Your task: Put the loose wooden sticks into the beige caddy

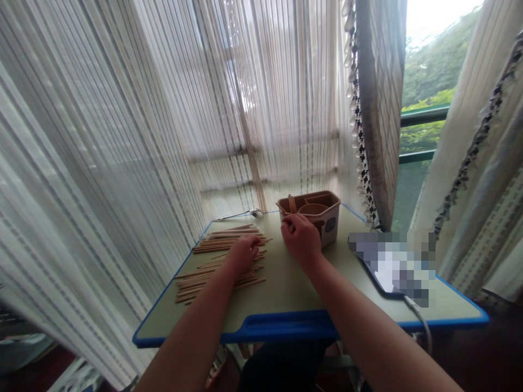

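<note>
Loose wooden sticks (216, 243) are spread in rough rows across the left side of a pale, blue-edged table (281, 294), where two bare hands are seen at work. The left hand (244, 251) is lowered over the right-hand ends of the sticks, its fingers bent inward; whether they are closed on any stick cannot be told. The right hand (302, 235) is held at the near left corner of a brown-rimmed container (335, 215), its fingers curled toward the palm; whether anything is gripped there, or the container wall touched, cannot be made out. Part of the container's front is hidden by the right hand, and some lower sticks are covered by the left forearm. A few upright sticks (292, 203) are held in the container's left compartment, just beyond the right hand, their lower ends concealed. The loose sticks are placed under and around the left hand, well apart from the container. A metal spoon (256, 213) is laid beyond them, while a device (384, 267) at right is obscured by pixelation.
</note>
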`<state>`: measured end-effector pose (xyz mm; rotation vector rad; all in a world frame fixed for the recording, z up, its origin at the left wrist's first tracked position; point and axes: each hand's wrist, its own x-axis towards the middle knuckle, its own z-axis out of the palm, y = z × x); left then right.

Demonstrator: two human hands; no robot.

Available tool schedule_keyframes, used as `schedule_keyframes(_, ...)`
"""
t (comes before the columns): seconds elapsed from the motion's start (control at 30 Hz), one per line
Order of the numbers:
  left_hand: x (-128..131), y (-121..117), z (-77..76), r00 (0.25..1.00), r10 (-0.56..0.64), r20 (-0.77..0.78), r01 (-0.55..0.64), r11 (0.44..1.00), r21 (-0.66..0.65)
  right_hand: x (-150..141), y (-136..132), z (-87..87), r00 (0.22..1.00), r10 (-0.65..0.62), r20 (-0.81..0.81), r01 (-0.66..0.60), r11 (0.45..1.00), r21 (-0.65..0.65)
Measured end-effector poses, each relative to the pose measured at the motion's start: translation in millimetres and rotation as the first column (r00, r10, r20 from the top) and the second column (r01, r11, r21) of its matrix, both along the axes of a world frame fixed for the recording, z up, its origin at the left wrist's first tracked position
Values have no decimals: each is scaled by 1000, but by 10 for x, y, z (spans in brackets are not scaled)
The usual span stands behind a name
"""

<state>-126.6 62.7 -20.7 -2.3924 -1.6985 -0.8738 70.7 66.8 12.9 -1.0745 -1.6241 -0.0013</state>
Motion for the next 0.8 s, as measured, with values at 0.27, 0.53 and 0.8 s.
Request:
schedule_keyframes(0.27,4,12,-21,1000,-4,-24,4,1000,-29,-10,5,-9,1000,20,10,-20,1000,-3)
schedule_keyframes(0.53,-12,-11,-37,992,-51,-115,33,987,-157,-14,-3,-3,999,38,18,-37,999,-18)
schedule_keyframes(0.8,-2,-12,-26,992,-38,-118,21,989,-145,-28,13,-27,999,32,31,-32,999,-14)
